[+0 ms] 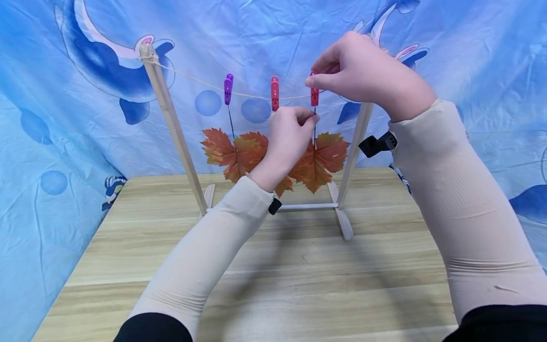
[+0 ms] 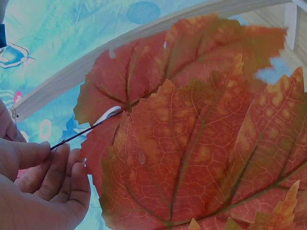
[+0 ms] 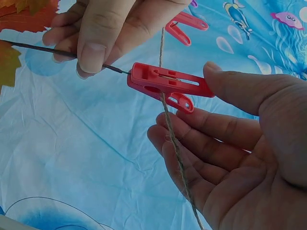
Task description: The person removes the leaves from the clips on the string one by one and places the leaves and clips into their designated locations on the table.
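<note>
My left hand (image 1: 290,135) pinches the dark stem (image 2: 79,134) of an orange-red maple leaf (image 1: 326,159) between thumb and fingers. The stem's tip meets the jaws of a red clothespin (image 3: 168,81), which sits across a thin twine (image 3: 178,160). At the clothespin's handle end is my right hand (image 1: 363,71), its thumb on one handle and its curled fingers at the other. A second red clothespin (image 1: 275,90) and a purple clothespin (image 1: 228,90) are on the twine to the left. From the purple one hangs another maple leaf (image 1: 220,149). My left hand partly hides the leaves in between.
The twine runs between two wooden posts, the left post (image 1: 173,123) and the right post (image 1: 354,152). A white crossbar (image 1: 305,206) joins them low down, above splayed feet. The stand is on a wood-grain table (image 1: 299,285), before a blue dolphin-print cloth (image 1: 256,38).
</note>
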`<state>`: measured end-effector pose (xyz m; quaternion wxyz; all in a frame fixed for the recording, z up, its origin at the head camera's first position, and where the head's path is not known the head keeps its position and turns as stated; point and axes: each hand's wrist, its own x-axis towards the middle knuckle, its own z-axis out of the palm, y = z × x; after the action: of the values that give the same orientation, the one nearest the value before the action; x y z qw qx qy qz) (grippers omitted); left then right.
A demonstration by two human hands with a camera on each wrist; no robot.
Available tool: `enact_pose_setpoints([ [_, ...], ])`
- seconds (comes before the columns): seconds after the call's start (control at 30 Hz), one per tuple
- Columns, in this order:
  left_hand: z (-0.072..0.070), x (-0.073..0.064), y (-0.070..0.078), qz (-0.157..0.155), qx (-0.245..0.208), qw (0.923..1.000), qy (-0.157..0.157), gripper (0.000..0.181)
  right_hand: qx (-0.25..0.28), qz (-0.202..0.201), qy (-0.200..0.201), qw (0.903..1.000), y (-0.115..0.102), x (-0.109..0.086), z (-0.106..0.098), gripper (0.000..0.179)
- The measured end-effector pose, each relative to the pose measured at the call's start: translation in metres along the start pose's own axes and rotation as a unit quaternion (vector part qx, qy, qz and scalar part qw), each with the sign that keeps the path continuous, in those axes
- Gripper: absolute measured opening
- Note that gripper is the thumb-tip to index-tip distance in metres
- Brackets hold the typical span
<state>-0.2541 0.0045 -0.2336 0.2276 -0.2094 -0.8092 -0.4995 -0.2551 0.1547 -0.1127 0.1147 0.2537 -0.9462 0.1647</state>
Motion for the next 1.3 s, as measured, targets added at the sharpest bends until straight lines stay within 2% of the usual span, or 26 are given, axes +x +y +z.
enact_pose_setpoints([
  [0.3, 0.000, 0.003, 0.002, 0.006, 0.011, 0.9999, -0.007, 0.015, 0.005, -0.009, 0.026, 0.9996, 0.005, -0.003, -0.001, 0.040],
  [0.83, 0.002, 0.001, 0.001, 0.027, 0.035, 0.9990, -0.007, 0.015, 0.022, 0.040, 0.098, 0.9942, 0.006, -0.002, -0.001, 0.038],
  [1.07, 0.004, -0.007, 0.001, 0.039, 0.007, 0.9991, -0.017, 0.012, 0.032, 0.058, 0.128, 0.9896, 0.003, -0.006, -0.007, 0.041],
  [1.2, 0.007, -0.012, 0.001, 0.049, 0.009, 0.9986, -0.017, 0.012, 0.046, 0.068, 0.142, 0.9865, 0.001, -0.008, -0.009, 0.043],
  [1.3, 0.009, -0.016, 0.001, 0.050, 0.005, 0.9984, -0.028, 0.013, 0.050, 0.071, 0.147, 0.9854, -0.001, -0.010, -0.010, 0.043],
])
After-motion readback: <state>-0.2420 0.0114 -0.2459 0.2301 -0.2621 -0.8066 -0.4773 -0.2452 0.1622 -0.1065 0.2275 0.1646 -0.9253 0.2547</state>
